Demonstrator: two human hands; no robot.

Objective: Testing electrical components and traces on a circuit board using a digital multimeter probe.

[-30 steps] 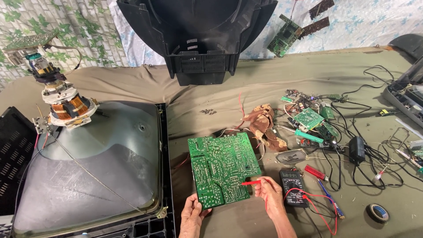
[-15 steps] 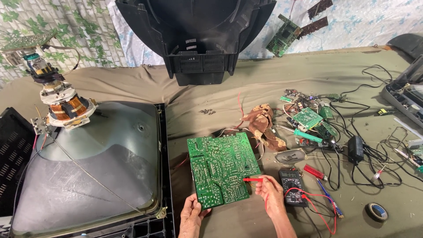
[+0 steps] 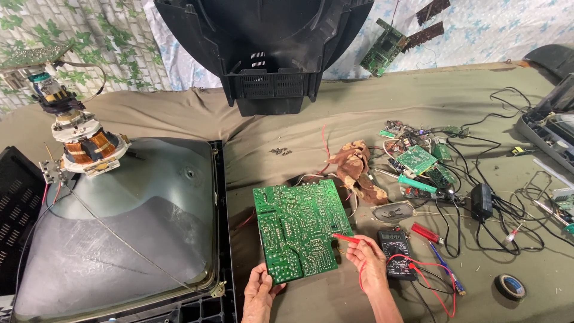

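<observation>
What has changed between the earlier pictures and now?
Almost nothing. The right hand keeps the red probe on the green circuit board, its tip perhaps slightly shifted. The left hand keeps its grip on the board's lower edge. The multimeter stays put.

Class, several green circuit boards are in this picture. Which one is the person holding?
The large green circuit board nearest the camera: the left hand grips its bottom corner and the right hand puts a red probe on it. The smaller boards lie untouched further right.
</observation>
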